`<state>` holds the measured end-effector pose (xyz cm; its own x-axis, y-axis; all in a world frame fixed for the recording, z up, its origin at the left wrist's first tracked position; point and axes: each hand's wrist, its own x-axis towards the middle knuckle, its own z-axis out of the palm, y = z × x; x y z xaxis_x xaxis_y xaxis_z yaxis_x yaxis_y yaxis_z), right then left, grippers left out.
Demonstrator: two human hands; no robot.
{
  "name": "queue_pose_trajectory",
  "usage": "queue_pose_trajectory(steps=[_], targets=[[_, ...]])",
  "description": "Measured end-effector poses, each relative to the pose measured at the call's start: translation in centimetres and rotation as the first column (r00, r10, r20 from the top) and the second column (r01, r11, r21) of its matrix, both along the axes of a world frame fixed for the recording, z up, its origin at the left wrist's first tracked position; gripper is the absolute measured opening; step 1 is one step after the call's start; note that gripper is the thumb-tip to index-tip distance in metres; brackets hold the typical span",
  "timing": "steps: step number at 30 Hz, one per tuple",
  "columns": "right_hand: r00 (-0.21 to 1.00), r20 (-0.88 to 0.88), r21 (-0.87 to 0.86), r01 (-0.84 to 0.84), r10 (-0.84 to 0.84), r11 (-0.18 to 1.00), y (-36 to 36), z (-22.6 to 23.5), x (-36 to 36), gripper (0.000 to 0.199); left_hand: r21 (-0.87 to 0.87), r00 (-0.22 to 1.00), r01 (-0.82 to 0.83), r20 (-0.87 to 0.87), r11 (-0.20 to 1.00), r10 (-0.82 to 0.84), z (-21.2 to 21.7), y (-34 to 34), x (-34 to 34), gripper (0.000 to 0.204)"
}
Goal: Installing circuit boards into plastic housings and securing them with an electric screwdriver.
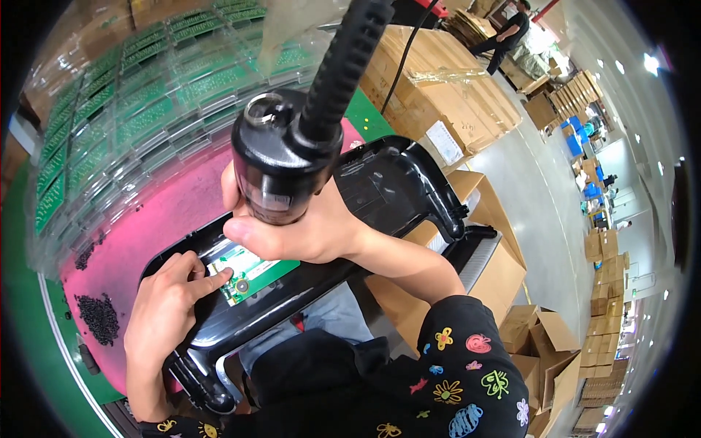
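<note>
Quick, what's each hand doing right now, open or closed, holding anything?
Left hand: fingers curled, thumb at the green circuit board; whether it grips can't be told.
Right hand: closed around the black cylindrical tool.

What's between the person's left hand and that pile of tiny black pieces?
In the head view, only a narrow strip of pink mat lies between the left hand and the pile of tiny black pieces.

green circuit board (pixel 264 279) — inside black shell (pixel 374 186)
</note>
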<state>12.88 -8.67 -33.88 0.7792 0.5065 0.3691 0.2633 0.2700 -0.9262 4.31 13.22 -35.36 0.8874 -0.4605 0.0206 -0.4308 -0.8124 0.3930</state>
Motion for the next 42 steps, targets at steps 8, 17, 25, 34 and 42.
queue_pose_trajectory(steps=[8, 17, 25, 34, 42], targets=[[0.989, -0.077, 0.172, -0.109, 0.123, 0.979, -0.6, 1.5, -2.3, 0.029, -0.059, 0.997, 0.065, 0.052, 0.996, -0.062, -0.1, 0.4, 0.1, 0.047], [0.981, 0.087, 0.365, -0.194, 0.175, 0.911, 0.9, 4.4, -5.5, 0.038, -0.577, 0.960, 0.168, 0.281, 0.799, 0.001, -0.5, -0.1, 0.0, 0.026], [0.961, 0.220, 0.428, -0.248, 0.166, 0.869, 0.7, 3.7, -3.9, 0.036, -0.608, 0.959, 0.159, 0.281, 0.778, 0.024, -0.7, 0.1, 0.3, 0.024], [0.950, 0.195, 0.465, -0.310, 0.246, 0.829, 0.8, 3.6, -4.2, 0.042, -0.631, 0.952, 0.199, 0.306, 0.750, 0.005, -0.6, 0.3, 0.2, 0.022], [0.975, 0.184, 0.392, -0.189, 0.125, 0.901, 1.4, 4.0, -4.7, 0.035, -0.578, 0.939, 0.242, 0.343, 0.779, -0.036, -0.8, 0.3, 0.2, 0.026]])
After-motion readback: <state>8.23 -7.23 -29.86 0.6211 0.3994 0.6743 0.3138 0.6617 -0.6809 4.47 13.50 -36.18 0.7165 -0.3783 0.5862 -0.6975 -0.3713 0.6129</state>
